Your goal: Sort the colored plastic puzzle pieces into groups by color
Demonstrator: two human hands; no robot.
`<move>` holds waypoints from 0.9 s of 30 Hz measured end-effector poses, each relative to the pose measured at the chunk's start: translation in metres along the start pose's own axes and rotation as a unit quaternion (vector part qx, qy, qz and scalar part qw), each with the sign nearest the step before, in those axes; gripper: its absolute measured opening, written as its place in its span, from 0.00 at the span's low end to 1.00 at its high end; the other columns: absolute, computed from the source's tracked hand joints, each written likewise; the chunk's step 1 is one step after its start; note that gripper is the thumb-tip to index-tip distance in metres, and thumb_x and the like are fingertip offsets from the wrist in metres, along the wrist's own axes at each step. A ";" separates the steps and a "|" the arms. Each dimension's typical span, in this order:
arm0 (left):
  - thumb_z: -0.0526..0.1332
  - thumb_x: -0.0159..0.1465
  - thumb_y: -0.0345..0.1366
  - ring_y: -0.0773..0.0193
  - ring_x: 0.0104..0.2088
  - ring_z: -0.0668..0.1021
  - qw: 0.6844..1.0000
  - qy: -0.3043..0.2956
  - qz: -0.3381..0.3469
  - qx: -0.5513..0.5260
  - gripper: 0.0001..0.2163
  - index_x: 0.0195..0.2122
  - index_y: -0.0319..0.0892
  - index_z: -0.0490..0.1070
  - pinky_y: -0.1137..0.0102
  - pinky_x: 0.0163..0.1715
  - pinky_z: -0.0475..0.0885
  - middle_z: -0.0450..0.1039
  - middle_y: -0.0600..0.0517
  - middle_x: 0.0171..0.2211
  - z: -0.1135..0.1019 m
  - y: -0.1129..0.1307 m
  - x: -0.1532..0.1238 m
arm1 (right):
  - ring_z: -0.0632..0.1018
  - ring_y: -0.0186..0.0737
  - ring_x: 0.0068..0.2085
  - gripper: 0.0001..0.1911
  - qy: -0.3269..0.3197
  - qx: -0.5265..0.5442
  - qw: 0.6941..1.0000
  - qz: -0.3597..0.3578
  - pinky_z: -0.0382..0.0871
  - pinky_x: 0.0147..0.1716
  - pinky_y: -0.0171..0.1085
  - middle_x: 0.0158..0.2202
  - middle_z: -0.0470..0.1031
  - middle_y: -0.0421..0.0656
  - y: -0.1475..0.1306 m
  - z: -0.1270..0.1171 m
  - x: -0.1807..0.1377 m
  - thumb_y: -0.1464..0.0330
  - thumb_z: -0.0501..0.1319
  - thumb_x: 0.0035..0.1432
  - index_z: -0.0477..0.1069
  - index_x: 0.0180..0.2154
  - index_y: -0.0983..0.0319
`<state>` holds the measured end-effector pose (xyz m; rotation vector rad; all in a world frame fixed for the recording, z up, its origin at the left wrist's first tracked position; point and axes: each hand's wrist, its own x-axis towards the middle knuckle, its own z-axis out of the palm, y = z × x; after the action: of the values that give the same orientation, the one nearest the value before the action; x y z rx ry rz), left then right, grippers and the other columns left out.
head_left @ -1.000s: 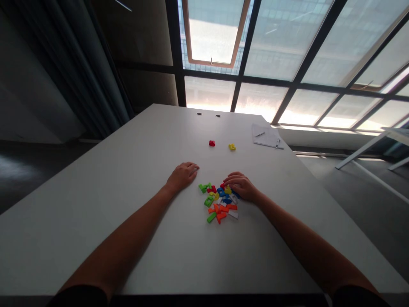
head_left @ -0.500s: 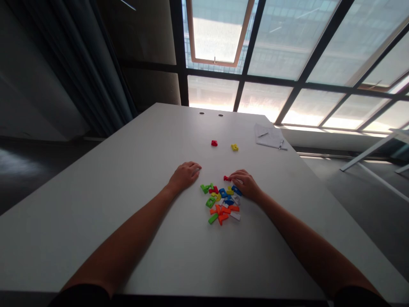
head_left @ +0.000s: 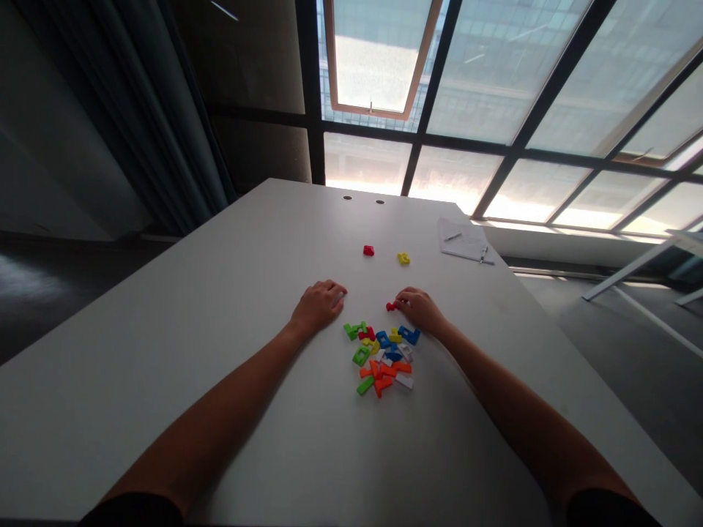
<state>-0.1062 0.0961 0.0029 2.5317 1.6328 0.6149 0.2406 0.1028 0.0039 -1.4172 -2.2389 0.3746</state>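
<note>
White table (head_left: 220,307): right hand (head_left: 422,310) grip pinches red piece (head_left: 390,306); left hand (head_left: 318,304) flat, released.

Both bare forearms stretch forward, roughly parallel. Left hand (head_left: 320,305) lies palm-down, fingers loosely curled, holding nothing. Right hand (head_left: 418,308) sits a bit to its right, fingertips pinched together at the front.

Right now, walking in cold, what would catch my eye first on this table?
A heap of small bright plastic pieces, green, red, blue, yellow, orange and white, lies on the white table between two bare forearms. The right hand pinches a red piece just beyond the heap, while the left hand rests flat on the table. Farther off sit a lone red piece and a yellow piece.
</note>
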 end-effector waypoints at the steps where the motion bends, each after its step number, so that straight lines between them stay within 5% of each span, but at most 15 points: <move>1: 0.63 0.77 0.35 0.42 0.59 0.84 1.000 -0.002 0.000 -0.001 0.14 0.57 0.49 0.86 0.47 0.62 0.81 0.86 0.42 0.58 0.000 0.000 0.000 | 0.88 0.51 0.50 0.10 -0.007 0.002 1.000 -0.006 0.82 0.57 0.47 0.50 0.89 0.51 -0.002 -0.001 0.001 0.69 0.68 0.78 0.90 0.44 0.57; 9: 0.62 0.78 0.36 0.44 0.59 0.84 1.000 -0.002 0.008 -0.006 0.14 0.58 0.50 0.86 0.48 0.63 0.81 0.86 0.42 0.58 0.001 -0.002 -0.001 | 0.89 0.54 0.56 0.08 -0.074 0.048 0.993 -0.076 0.83 0.63 0.52 0.56 0.90 0.50 0.008 -0.015 -0.006 0.69 0.70 0.74 0.91 0.46 0.55; 14: 0.62 0.79 0.36 0.43 0.59 0.84 1.000 -0.008 0.003 -0.007 0.14 0.59 0.48 0.86 0.49 0.63 0.80 0.86 0.42 0.58 -0.002 0.000 -0.001 | 0.90 0.50 0.51 0.16 -0.072 0.088 0.992 -0.064 0.86 0.58 0.48 0.64 0.87 0.50 0.003 -0.016 -0.005 0.67 0.73 0.73 0.90 0.60 0.53; 17: 0.62 0.79 0.36 0.44 0.60 0.84 1.000 -0.007 0.000 -0.001 0.14 0.59 0.49 0.86 0.50 0.64 0.80 0.86 0.42 0.58 -0.004 0.001 -0.001 | 0.89 0.52 0.54 0.08 -0.090 0.088 0.989 -0.082 0.84 0.61 0.48 0.59 0.89 0.50 -0.003 -0.011 0.000 0.65 0.74 0.73 0.92 0.50 0.55; 23: 0.62 0.79 0.35 0.46 0.61 0.84 1.000 -0.019 -0.006 0.010 0.15 0.60 0.49 0.86 0.51 0.64 0.79 0.86 0.44 0.60 -0.007 0.005 -0.002 | 0.88 0.46 0.41 0.02 0.017 0.062 0.998 -0.002 0.84 0.48 0.43 0.44 0.90 0.47 0.004 0.002 0.031 0.68 0.74 0.73 0.87 0.46 0.58; 27: 0.62 0.79 0.35 0.46 0.61 0.84 1.000 -0.021 -0.011 0.008 0.15 0.60 0.50 0.86 0.52 0.64 0.79 0.86 0.43 0.60 -0.009 0.006 -0.002 | 0.86 0.48 0.42 0.08 0.086 0.025 0.995 0.032 0.82 0.49 0.46 0.46 0.89 0.47 0.003 0.011 0.069 0.72 0.76 0.69 0.82 0.46 0.59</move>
<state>-0.1049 0.0900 0.0124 2.5174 1.6554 0.5441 0.2128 0.1664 0.0095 -1.4404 -2.0377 0.3131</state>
